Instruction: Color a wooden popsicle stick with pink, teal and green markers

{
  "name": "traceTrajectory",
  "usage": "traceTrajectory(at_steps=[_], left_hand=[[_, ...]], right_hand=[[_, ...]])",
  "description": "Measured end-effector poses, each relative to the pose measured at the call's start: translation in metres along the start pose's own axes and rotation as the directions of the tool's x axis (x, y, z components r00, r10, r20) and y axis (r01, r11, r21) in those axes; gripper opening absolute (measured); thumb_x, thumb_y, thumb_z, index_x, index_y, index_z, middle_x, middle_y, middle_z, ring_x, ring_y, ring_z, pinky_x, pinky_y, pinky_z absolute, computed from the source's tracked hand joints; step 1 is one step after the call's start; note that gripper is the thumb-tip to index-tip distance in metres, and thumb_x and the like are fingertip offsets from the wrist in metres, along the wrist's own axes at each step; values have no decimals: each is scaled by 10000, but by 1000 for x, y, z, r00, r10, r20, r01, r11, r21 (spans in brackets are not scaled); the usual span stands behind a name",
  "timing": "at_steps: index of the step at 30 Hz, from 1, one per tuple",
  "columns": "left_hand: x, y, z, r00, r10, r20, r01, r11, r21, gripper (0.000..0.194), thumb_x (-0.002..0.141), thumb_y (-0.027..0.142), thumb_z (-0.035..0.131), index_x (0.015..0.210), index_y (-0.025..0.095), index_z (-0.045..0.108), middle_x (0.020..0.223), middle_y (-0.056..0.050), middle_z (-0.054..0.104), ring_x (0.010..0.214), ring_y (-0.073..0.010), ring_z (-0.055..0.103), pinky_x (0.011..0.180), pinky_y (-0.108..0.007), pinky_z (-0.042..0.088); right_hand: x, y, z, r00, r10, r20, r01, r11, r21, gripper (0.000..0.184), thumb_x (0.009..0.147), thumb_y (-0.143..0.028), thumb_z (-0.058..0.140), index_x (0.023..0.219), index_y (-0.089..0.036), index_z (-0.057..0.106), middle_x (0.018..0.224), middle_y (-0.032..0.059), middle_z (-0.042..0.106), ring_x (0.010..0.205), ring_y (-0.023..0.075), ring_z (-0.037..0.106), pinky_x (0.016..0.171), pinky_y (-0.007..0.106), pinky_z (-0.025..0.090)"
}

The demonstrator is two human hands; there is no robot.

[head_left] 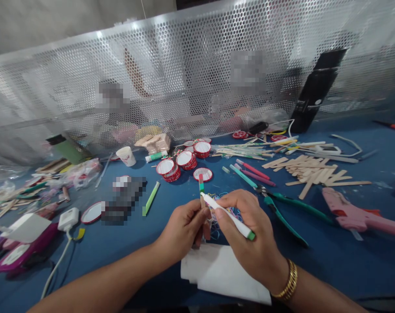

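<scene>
My left hand (186, 225) pinches the lower end of a wooden craft stick (201, 184), which stands upright between thumb and fingers. Its upper end is coloured red, with a green band below. In my right hand (249, 226) is a white marker (228, 215) with a green end, its tip touching or very near the stick just under the green band. Behind the fingers lies a tangle of coloured bands or threads (217, 200), partly hidden. Folded white paper (223, 271) lies below both hands. A gold bracelet (290, 278) circles my right wrist.
Round red-rimmed tins (169, 169) stand ahead. Green-handled pliers (284, 219), a pink glue gun (357, 213), markers (245, 176) and loose craft sticks (318, 174) are on the right. A paper cup (125, 155) and charger (68, 217) are left. A perforated metal screen (184, 87) borders the back.
</scene>
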State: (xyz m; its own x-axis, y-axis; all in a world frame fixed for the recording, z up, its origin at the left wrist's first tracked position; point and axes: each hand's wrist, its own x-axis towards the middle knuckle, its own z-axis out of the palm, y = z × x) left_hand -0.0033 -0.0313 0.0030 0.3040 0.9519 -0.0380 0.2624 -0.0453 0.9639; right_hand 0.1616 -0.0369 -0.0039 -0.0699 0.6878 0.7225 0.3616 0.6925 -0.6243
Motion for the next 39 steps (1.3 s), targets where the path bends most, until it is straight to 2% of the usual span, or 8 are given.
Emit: traceTrajectory(at_steps=[19, 28, 34, 39], left_hand=[[2, 0, -2, 1000, 10, -22, -11, 998, -56, 376, 953, 530, 473, 819, 184, 528, 570, 41, 574, 381, -52, 439, 373, -153, 338], [2, 0, -1, 1000, -20, -5, 20, 996, -91, 391, 939, 555, 484, 828, 182, 527, 574, 34, 590, 374, -51, 447, 365, -151, 322], [2, 1, -1, 999, -32, -27, 29, 994, -106, 386, 937, 538, 498, 780, 185, 495, 565, 27, 605, 368, -50, 450, 367, -148, 325], [2, 0, -1, 1000, -27, -12, 25, 993, -118, 393, 934, 550, 497, 791, 184, 504, 565, 36, 589, 366, -50, 448, 363, -150, 327]], right_hand=[[0, -1, -1, 1000, -7, 12, 7, 1000, 2, 73, 905, -155, 538, 893, -222, 563, 859, 3, 628, 829, 173, 567, 814, 378, 412], [0, -1, -1, 1000, -3, 5, 4, 1000, -18, 62, 910, -174, 538, 896, -226, 569, 860, 10, 640, 835, 181, 576, 813, 379, 421], [0, 0, 0, 998, -6, -67, 3, 999, -49, 56, 904, -171, 553, 915, -225, 565, 882, 11, 649, 846, 180, 597, 816, 373, 430], [0, -1, -1, 1000, -3, 3, 3, 1000, -13, 56, 911, -177, 543, 907, -227, 569, 868, 4, 642, 844, 179, 584, 822, 374, 423]])
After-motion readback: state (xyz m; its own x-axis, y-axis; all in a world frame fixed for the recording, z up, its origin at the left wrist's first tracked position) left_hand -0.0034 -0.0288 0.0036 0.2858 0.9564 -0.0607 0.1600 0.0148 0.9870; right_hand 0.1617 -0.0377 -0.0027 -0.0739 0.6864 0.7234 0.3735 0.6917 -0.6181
